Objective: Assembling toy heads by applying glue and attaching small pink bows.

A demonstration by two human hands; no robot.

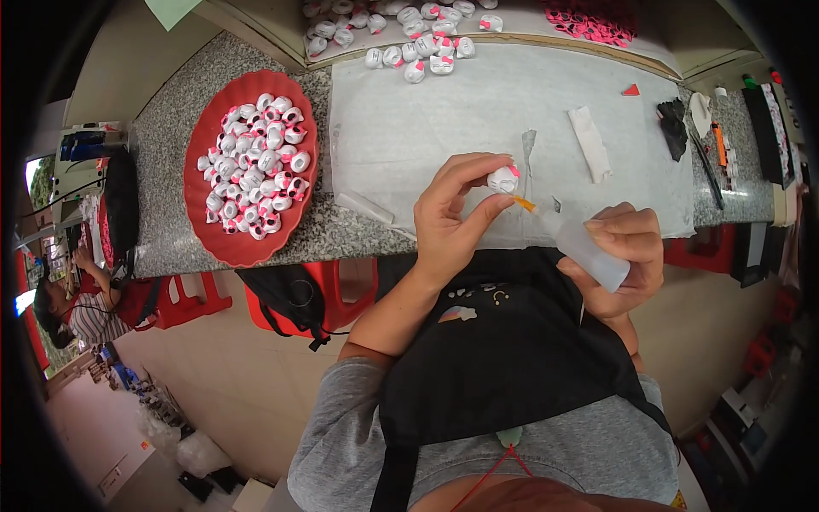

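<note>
Between the thumb and fingers of my left hand (452, 213) is a small white cat-head figurine (503, 179) with a pink bow. My right hand (627, 252) is wrapped round a translucent squeeze bottle (589, 252), tilted so that its orange nozzle (525, 204) points at the figurine's lower edge. Whether the tip touches the figurine I cannot tell. Both hands are above the near edge of a white paper sheet (409, 136). To the left, a red scalloped plate (198, 162) holds many similar white and pink figurines (256, 166).
More white figurines (418, 43) lie along the back, with a heap of pink pieces (589, 24) on the shelf. On the right are a white strip (589, 143), a crumpled black piece (672, 128) and an orange pen-like item (720, 145). At far left, another person (85, 299) sits working.
</note>
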